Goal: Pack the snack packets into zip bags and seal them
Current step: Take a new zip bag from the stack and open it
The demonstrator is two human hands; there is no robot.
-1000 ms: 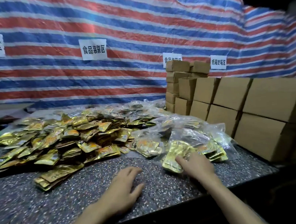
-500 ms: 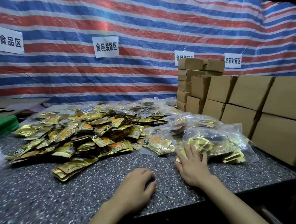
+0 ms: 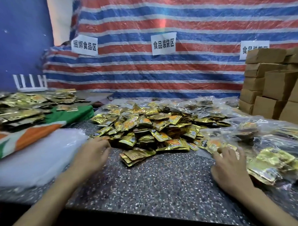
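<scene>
The fingers of the right hand are spread and almost straight; their tips touch the near edge of a filled zip bag, and they grip nothing; the fingers of the left hand are loosely bent and blurred, with their tips at the left edge of the loose snack packets; no packet shows between them, so this hand seems empty also; just left of it lies what seems a whitish stack of empty zip bags, partly on a green and orange cloth; the golden packets make one big heap in the middle of the speckled table, with more such filled bags behind and to the right; cardboard boxes stand at the far right before a striped tarp; by judgement, one bag is done and set aside, and a new one is to be started; the next move probably calls for taking one empty bag from the stack, opening its mouth, then gathering a handful of packets; thin bags can cling together, so only one must be separated
</scene>
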